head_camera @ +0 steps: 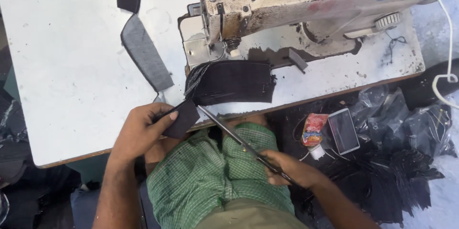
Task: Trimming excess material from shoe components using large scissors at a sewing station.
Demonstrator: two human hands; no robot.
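Holding: our left hand [143, 131] pinches a dark fabric piece [184, 119] at the sewing machine's [296, 4] near side.
Cutting: our right hand [287, 167] grips scissors [229, 131].
Risk: we judge blades could nick fingers, being close.

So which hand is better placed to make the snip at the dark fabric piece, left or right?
Right. The right hand already grips the scissors, whose blades point at the small dark fabric piece. The left hand is busy pinching that piece at the table edge, so it likely just steadies.
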